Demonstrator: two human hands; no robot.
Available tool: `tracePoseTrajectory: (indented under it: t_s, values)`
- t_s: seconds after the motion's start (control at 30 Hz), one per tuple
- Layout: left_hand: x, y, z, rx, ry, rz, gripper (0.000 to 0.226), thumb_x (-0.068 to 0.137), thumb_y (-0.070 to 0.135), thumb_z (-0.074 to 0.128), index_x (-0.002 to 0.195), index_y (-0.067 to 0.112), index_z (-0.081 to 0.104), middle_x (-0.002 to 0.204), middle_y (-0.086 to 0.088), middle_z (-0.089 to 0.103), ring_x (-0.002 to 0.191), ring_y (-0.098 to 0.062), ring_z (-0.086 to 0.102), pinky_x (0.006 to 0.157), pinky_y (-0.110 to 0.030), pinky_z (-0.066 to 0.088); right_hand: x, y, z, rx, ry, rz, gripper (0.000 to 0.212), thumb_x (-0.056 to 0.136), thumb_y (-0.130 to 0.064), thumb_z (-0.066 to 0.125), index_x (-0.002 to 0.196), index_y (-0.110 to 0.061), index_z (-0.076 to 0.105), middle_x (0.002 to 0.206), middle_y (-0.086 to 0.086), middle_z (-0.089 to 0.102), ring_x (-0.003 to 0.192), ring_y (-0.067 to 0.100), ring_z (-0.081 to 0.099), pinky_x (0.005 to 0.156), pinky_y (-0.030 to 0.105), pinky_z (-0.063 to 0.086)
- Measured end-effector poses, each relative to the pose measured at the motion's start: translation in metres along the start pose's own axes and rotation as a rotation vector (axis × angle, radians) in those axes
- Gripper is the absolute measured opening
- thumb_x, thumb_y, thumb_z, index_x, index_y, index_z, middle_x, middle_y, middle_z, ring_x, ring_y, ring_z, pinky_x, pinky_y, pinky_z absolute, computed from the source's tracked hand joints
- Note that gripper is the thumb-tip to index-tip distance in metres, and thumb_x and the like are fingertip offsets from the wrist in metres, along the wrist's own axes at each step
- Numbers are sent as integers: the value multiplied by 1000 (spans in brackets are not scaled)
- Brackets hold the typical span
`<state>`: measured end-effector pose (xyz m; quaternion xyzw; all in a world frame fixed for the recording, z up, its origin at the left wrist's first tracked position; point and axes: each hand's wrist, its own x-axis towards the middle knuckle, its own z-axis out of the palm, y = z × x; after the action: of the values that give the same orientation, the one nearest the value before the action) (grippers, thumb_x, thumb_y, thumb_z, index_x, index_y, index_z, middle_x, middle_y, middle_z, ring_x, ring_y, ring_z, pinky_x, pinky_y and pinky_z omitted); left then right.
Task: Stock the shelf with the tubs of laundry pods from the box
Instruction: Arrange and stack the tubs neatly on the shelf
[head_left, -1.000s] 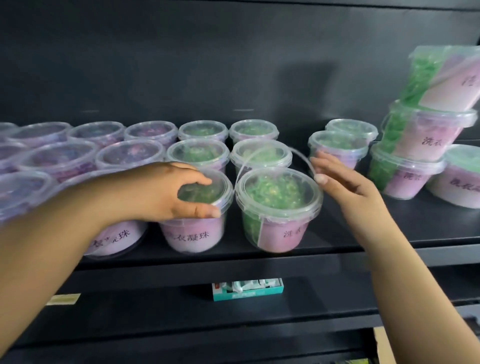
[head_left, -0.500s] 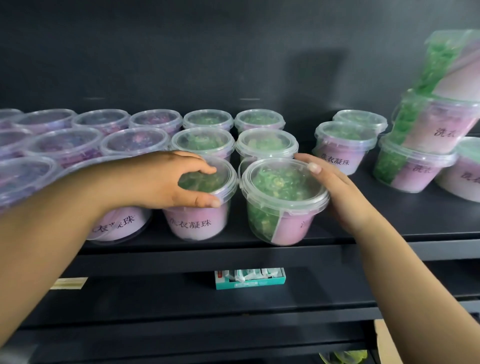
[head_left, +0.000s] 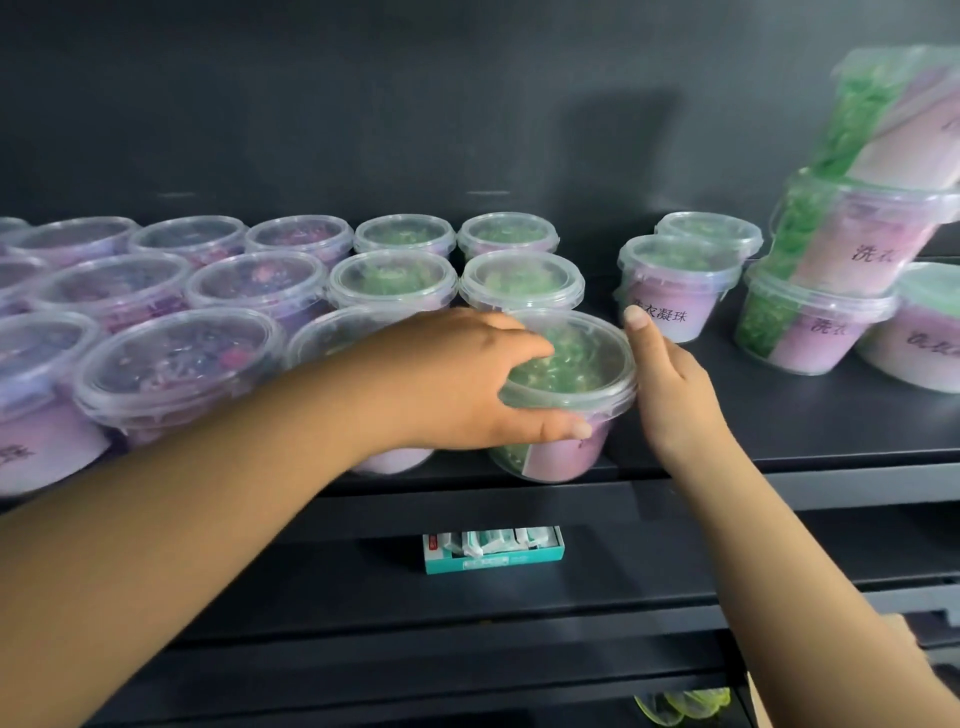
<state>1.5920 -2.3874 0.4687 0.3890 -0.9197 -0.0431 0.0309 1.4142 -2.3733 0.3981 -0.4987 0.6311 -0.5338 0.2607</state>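
A small teal carton (head_left: 493, 558) lies on the lower black shelf (head_left: 675, 561). Above it, at the front edge of the black metal shelf (head_left: 831, 431), stands a clear plastic tub of green pods (head_left: 582, 358) with a pink label. The left hand (head_left: 467, 379) grips it, fingers curled over the lid and thumb under the rim. The right hand (head_left: 670, 379) presses flat against its right side, fingers straight. Behind stand lidded green-pod tubs (head_left: 521, 283), with purple-pod tubs (head_left: 176, 358) to the left. Far right is a leaning stack of tubs (head_left: 841, 249).
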Motion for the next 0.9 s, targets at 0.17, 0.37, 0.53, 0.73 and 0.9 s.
tracePoseTrajectory:
  t_s: [0.17,0.37,0.53,0.73,0.9]
  values:
    - [19,-3,-1,75,8,0,72,65,76,44,122,32,48,130,17,46,117,-7,44,97,-26,36,-2,9,-9,62,-223,-139,19,85,-50,50,95,-37,59,96,-21,65,101,-1,58,87,17,43]
    - [25,-25,3,-115,-30,30,78,51,74,46,119,37,52,130,21,45,120,-1,41,96,-15,28,-3,21,-17,280,-417,-229,31,77,-20,56,107,-26,57,97,-21,69,96,-7,61,79,8,44]
    - [25,-34,5,-200,-64,30,81,49,84,52,121,45,46,129,29,36,119,9,33,98,-12,23,-2,28,-11,281,-313,-208,36,69,-27,65,104,-29,56,102,-13,65,91,-4,62,79,11,46]
    - [27,-32,8,-189,-62,34,82,46,84,38,119,47,43,127,32,33,120,9,33,98,-13,26,1,33,-14,262,-329,-184,59,49,-60,76,100,-38,59,99,-21,68,93,5,62,81,16,49]
    - [25,-34,-7,-80,5,0,102,38,98,18,123,46,40,130,29,34,123,4,34,103,-22,30,15,27,-34,149,-227,-124,63,50,-68,66,104,-38,54,109,-17,61,101,10,61,89,25,48]
